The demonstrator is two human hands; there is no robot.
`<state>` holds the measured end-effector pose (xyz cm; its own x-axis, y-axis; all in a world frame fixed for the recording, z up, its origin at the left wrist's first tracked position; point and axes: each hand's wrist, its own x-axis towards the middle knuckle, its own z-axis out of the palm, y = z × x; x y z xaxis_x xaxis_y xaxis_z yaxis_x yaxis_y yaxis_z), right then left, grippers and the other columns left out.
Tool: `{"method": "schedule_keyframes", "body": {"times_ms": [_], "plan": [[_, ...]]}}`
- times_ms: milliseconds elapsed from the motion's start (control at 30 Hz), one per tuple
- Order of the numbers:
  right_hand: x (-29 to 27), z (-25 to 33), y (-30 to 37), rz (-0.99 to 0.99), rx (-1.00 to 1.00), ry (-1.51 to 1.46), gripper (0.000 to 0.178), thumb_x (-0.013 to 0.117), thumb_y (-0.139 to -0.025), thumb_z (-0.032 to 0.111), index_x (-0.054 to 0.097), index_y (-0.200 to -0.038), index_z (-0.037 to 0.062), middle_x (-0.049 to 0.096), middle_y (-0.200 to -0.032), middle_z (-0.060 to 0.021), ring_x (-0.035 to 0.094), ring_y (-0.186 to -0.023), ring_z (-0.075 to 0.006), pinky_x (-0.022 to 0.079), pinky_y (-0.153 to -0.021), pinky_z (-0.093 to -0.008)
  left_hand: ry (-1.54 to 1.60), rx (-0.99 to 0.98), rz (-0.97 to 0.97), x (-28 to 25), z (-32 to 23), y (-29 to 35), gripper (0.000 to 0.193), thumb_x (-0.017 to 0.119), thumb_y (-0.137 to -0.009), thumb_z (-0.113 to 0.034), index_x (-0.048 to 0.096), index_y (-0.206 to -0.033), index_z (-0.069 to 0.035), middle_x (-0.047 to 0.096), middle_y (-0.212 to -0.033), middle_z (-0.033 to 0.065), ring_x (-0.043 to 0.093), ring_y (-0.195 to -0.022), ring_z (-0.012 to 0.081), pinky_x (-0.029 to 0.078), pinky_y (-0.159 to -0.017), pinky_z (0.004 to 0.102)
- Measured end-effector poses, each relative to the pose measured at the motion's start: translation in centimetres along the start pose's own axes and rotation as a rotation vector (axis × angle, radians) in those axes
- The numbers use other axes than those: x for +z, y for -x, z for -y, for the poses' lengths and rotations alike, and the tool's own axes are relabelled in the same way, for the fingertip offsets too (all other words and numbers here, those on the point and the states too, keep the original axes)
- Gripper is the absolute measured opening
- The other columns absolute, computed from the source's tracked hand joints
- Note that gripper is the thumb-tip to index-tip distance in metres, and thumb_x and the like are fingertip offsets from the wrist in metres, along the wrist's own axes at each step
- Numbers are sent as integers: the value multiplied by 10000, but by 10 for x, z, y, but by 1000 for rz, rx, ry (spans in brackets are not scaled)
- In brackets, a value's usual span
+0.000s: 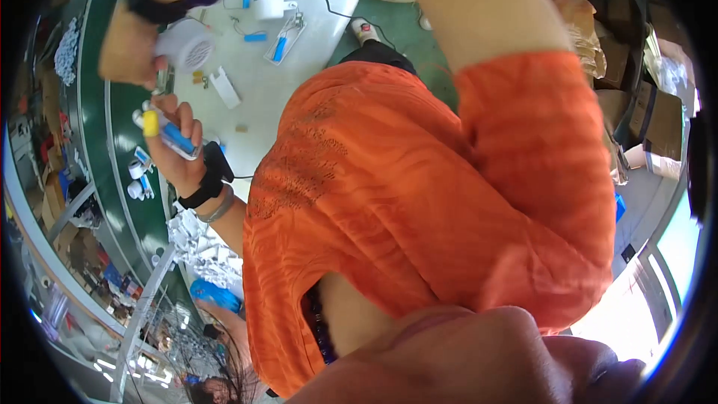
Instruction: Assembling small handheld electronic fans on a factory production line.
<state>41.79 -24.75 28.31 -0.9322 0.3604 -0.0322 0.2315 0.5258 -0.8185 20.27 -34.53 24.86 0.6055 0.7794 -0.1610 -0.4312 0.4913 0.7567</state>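
Note:
My left hand (176, 131), with a black band at the wrist, is closed around a narrow white casing (189, 151). A blue battery cell (178, 139) lies in it, and a yellow piece (151, 123) shows at its end. Just above, my right hand (133, 49) reaches in from the top, bent at the wrist. It is closed at the side of a white round fan housing (187, 46) with a slotted grille. Its fingers are partly hidden. Small parts between the two hands are too blurred to name.
On the pale table (262, 116) lie another white housing (271, 7), a white strip cover (224, 88), loose blue cells (255, 37) and small brass-coloured bits (199, 77). A green belt (120, 135) runs left. White pieces (206, 243) are heaped nearby; cardboard boxes (657, 120) stand right.

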Motion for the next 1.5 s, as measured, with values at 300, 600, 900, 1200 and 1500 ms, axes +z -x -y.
{"method": "schedule_keyframes", "body": {"times_ms": [300, 600, 900, 1200, 1500], "plan": [[33, -48, 0, -481, 24, 437, 135, 577, -836, 141, 602, -843, 8, 629, -792, -156, 596, -762, -359, 470, -665, -443, -488, 146, -483, -11, 22, -28, 333, 556, -946, -274, 532, -1146, -9, 587, -921, 51, 577, -679, 147, 494, -573, 280], [83, -21, 32, -1235, -105, 755, 216, 700, -731, 21, 624, -926, 73, 595, -883, -87, 583, -821, -264, 453, -753, -392, -325, 322, -425, 18, 26, -35, 307, 434, -995, -248, 455, -1204, -24, 624, -904, 109, 626, -653, 184, 541, -585, 316], [87, 14, 22, -1146, -135, 280, 251, 735, -756, -30, 641, -981, 28, 625, -907, -126, 598, -732, -219, 489, -632, -287, -245, 328, -236, 16, 22, -23, 378, 437, -926, -88, 431, -1297, -11, 584, -904, 122, 573, -633, 175, 518, -491, 310], [92, 13, 22, -1083, -161, 462, 245, 759, -707, -3, 674, -929, 57, 630, -812, -78, 592, -795, -260, 472, -745, -356, -347, 340, -248, 21, 23, -13, 405, 429, -894, -20, 436, -1298, 10, 560, -931, 80, 560, -730, 140, 516, -527, 281], [102, 11, 28, -1125, -108, 520, 271, 784, -669, 25, 710, -914, 113, 564, -882, -85, 554, -820, -277, 469, -754, -369, -501, 282, -222, 26, 25, -6, 412, 438, -915, -37, 406, -1324, -7, 550, -908, 60, 535, -745, 114, 503, -571, 253]]}}
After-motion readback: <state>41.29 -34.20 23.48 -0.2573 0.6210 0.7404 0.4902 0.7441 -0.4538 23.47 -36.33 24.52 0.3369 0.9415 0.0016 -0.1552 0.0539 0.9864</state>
